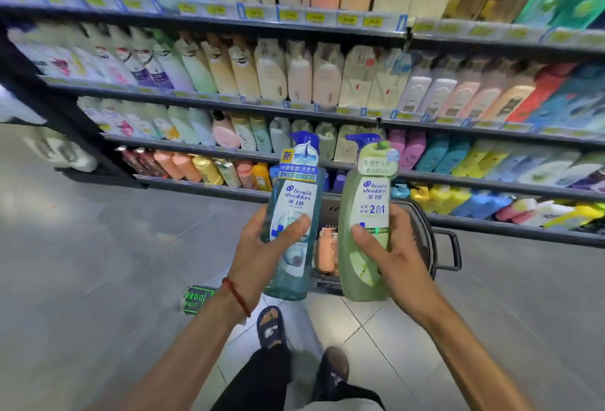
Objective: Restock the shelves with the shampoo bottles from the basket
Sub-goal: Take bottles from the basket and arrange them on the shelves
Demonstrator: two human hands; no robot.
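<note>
My left hand (262,247) gripped blue shampoo bottle (294,201); right hand (393,253) gripped green shampoo bottle (366,201), both upright above basket (425,234). Step judged: carry to shelves (196,99). Next move needed matching row; shelf stock blurred, possibly lower tier.

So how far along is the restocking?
Done: the shelves look well stocked. In hand: the left hand grips a blue bottle, the right hand a green bottle, both upright, neither shelved yet. Left: those two, plus at least one peach bottle in the basket.
</note>
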